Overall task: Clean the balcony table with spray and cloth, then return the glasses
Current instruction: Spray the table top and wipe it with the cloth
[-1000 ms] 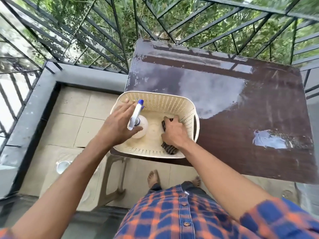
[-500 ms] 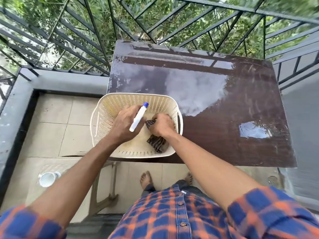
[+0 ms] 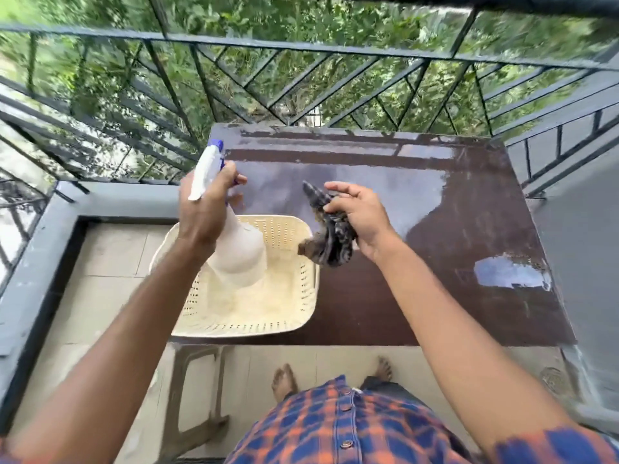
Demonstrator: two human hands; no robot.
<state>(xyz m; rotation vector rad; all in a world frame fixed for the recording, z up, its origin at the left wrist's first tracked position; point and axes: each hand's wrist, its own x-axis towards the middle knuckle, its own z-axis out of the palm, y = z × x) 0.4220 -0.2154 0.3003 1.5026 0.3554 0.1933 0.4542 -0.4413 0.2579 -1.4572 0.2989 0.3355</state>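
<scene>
The left hand (image 3: 201,212) grips the white spray bottle (image 3: 239,252) by its neck above the cream basket (image 3: 306,283), which sits at the near left corner of the table (image 3: 435,262). The right hand (image 3: 363,216) pinches a dark bunched cloth (image 3: 330,236) just right of the basket.

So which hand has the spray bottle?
The left hand grips the white spray bottle by its neck, above the cream basket. The right hand holds only the dark striped cloth.

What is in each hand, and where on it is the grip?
The left hand grips the spray bottle round its neck. The right hand pinches the dark cloth near its middle, both ends hanging loose.
</scene>
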